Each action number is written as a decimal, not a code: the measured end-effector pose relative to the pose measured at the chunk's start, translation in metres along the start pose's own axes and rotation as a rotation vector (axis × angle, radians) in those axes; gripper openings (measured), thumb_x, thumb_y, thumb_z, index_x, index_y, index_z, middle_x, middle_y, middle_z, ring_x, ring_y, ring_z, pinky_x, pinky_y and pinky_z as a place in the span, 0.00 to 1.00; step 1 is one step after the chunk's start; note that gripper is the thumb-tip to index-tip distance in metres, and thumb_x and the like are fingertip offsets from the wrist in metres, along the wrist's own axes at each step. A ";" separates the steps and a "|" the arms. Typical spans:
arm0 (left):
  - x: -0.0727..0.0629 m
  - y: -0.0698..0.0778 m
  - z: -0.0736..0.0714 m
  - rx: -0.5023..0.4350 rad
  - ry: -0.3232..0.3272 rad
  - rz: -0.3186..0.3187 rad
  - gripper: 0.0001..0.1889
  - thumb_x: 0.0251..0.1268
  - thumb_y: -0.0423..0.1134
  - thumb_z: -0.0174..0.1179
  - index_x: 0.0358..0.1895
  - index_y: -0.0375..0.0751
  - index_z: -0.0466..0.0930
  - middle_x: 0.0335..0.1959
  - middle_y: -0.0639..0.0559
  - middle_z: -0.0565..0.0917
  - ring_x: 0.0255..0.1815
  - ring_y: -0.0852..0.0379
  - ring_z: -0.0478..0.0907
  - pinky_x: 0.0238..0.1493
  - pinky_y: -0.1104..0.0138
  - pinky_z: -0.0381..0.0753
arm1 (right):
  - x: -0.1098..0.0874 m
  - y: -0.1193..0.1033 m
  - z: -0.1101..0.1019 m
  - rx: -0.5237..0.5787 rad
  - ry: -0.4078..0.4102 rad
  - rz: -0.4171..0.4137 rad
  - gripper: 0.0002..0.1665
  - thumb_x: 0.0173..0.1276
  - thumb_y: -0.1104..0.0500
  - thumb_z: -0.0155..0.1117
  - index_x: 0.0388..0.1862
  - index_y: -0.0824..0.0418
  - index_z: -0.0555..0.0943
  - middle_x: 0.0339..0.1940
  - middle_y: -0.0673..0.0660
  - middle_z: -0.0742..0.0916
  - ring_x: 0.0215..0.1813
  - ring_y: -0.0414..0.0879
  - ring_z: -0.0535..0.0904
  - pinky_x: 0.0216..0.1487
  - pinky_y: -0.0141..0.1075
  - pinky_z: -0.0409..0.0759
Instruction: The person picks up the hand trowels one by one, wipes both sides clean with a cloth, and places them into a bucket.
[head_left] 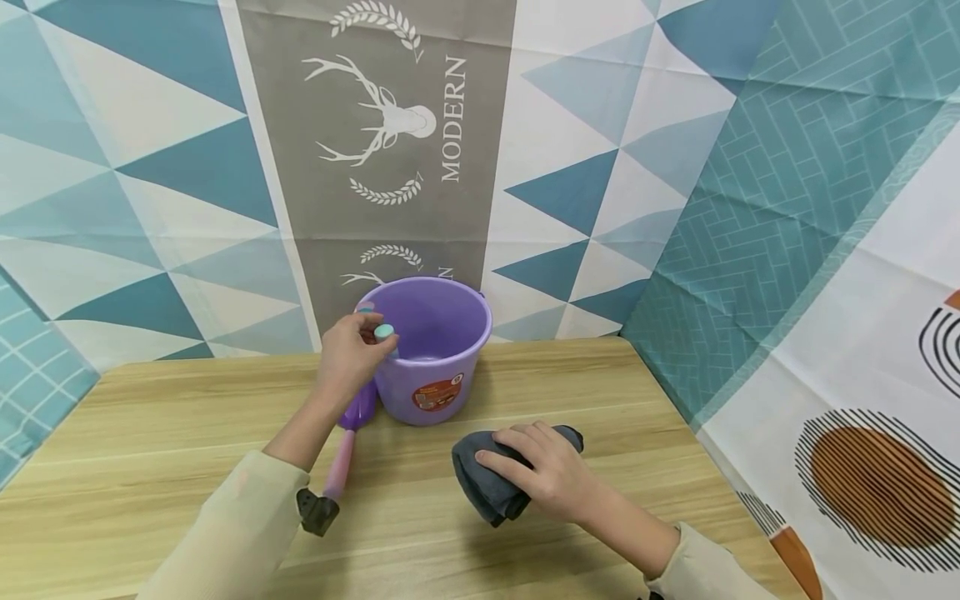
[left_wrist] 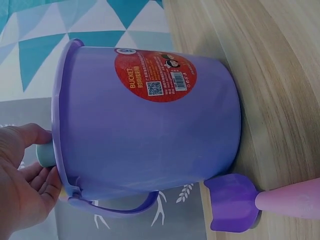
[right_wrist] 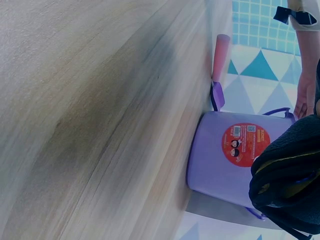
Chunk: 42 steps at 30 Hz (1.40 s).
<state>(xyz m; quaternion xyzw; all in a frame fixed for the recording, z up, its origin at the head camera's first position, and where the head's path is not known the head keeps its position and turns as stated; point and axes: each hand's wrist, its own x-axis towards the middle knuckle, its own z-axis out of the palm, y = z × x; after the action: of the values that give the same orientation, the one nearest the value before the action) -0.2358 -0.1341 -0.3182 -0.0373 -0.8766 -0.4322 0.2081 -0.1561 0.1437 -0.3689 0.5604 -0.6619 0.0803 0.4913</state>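
Observation:
A purple bucket [head_left: 442, 379] with a red round label stands upright at the back of the table. At its left rim my left hand [head_left: 354, 346] pinches a small thing with a round pale-teal end [head_left: 384, 332]; fingers cover most of it, and I cannot tell its kind. In the left wrist view, this teal end [left_wrist: 46, 155] is beside the bucket rim. To the right and nearer, my right hand [head_left: 551, 467] grips a dark grey folded cloth [head_left: 480, 467] from above, over the table. The right wrist view shows the dark cloth's folds [right_wrist: 287, 175] with yellowish edging.
A toy shovel with a purple blade and pink handle [head_left: 341, 462] lies left of the bucket, partly behind my left forearm. The wooden table [head_left: 187, 433] ends at patterned curtains [head_left: 585, 192] behind and on the right. The bucket's handle [left_wrist: 125, 209] hangs down its side.

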 end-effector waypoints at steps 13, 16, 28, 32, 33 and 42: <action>-0.003 -0.001 0.001 0.037 -0.022 0.001 0.20 0.54 0.35 0.60 0.50 0.27 0.77 0.41 0.35 0.80 0.40 0.45 0.79 0.43 0.58 0.80 | -0.004 -0.001 0.002 0.004 -0.013 0.008 0.13 0.72 0.62 0.47 0.47 0.58 0.80 0.39 0.59 0.82 0.35 0.48 0.78 0.33 0.35 0.78; -0.003 0.000 0.000 0.050 -0.033 -0.003 0.20 0.55 0.35 0.60 0.50 0.27 0.77 0.41 0.35 0.80 0.41 0.45 0.79 0.43 0.58 0.80 | -0.004 -0.002 0.001 0.006 -0.016 0.008 0.13 0.73 0.62 0.47 0.47 0.58 0.80 0.39 0.59 0.82 0.35 0.48 0.78 0.33 0.35 0.78; -0.006 0.001 -0.004 -0.004 -0.034 0.003 0.18 0.57 0.35 0.60 0.49 0.28 0.78 0.45 0.34 0.79 0.43 0.43 0.79 0.48 0.56 0.80 | -0.004 -0.002 0.002 0.007 -0.025 0.011 0.14 0.73 0.63 0.46 0.47 0.58 0.80 0.40 0.59 0.82 0.35 0.47 0.78 0.33 0.35 0.77; -0.007 0.002 -0.007 -0.027 -0.014 0.015 0.17 0.57 0.35 0.61 0.48 0.28 0.78 0.44 0.35 0.79 0.43 0.43 0.79 0.48 0.58 0.80 | -0.004 -0.002 0.002 0.009 -0.026 0.013 0.14 0.73 0.63 0.47 0.47 0.58 0.80 0.40 0.59 0.82 0.35 0.47 0.78 0.33 0.35 0.77; -0.007 0.002 -0.007 -0.037 -0.002 0.020 0.17 0.57 0.35 0.61 0.48 0.29 0.78 0.43 0.36 0.79 0.43 0.44 0.79 0.47 0.60 0.80 | -0.004 -0.002 0.002 0.010 -0.025 0.014 0.14 0.73 0.63 0.47 0.47 0.58 0.80 0.40 0.59 0.82 0.36 0.47 0.78 0.33 0.35 0.78; -0.019 0.001 -0.022 -0.113 0.085 0.044 0.14 0.58 0.34 0.62 0.46 0.30 0.79 0.40 0.37 0.82 0.38 0.47 0.78 0.35 0.85 0.70 | -0.004 -0.001 0.001 0.027 -0.042 0.025 0.14 0.73 0.63 0.47 0.48 0.58 0.80 0.42 0.59 0.82 0.38 0.48 0.79 0.35 0.37 0.80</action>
<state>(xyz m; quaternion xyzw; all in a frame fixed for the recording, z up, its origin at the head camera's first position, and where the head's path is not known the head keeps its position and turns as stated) -0.2112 -0.1478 -0.3129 -0.0499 -0.8401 -0.4776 0.2524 -0.1565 0.1454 -0.3732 0.5603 -0.6777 0.0836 0.4688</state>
